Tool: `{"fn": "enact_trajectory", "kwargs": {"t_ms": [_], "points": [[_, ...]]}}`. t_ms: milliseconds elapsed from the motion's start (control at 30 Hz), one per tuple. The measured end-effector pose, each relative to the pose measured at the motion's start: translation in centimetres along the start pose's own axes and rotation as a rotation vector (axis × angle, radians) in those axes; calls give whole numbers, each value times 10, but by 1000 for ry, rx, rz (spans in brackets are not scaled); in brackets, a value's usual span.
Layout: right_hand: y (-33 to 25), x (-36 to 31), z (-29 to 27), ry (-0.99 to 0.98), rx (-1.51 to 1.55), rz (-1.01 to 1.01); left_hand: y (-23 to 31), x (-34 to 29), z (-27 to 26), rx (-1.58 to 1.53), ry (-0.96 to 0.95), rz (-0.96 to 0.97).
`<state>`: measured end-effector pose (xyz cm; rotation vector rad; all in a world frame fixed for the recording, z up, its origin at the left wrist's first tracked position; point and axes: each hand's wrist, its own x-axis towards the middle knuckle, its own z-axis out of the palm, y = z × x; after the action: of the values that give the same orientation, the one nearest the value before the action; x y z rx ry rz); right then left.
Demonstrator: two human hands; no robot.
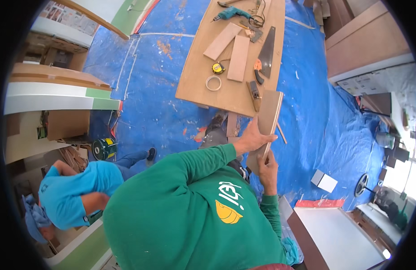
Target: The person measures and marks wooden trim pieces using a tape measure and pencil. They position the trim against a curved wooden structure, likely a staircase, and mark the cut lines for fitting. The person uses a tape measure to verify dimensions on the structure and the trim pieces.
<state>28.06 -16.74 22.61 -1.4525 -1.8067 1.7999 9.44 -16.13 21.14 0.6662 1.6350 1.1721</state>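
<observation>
Both of my hands hold a long wooden board (268, 112) with a pale layered edge, tilted beside the near right corner of the worktable. My left hand (254, 136) is closed around its middle, thumb across the edge. Below it, my right hand (267, 171) grips the lower end, fingers against the edge. A hand plane (254, 93) lies on the table just past the board. Farther back are a hand saw (267, 54) with an orange and black handle, two short planks (238, 58), a yellow tape measure (218, 68) and a roll of tape (213, 83).
A teal power drill (232, 14) with a cord sits at the far end of the wooden worktable (194, 85). Blue sheeting (320, 121) covers the floor. At left, another person in a blue shirt (82, 191) bends over. A white box (324, 181) stands at right.
</observation>
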Motion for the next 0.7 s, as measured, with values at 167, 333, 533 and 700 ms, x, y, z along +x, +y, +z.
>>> {"fn": "enact_trajectory", "kwargs": {"t_ms": [167,333,533,700], "points": [[-21,21,37,61,-42,4,-1,63,-58,255,263,-6],[68,-7,34,149,-128,519,-17,219,-216,729,512,-108],[229,-184,60,-126,-590,713,-53,392,-333,877,593,-195],[158,-183,89,-121,-270,898,-50,461,-323,929,491,-300]]}}
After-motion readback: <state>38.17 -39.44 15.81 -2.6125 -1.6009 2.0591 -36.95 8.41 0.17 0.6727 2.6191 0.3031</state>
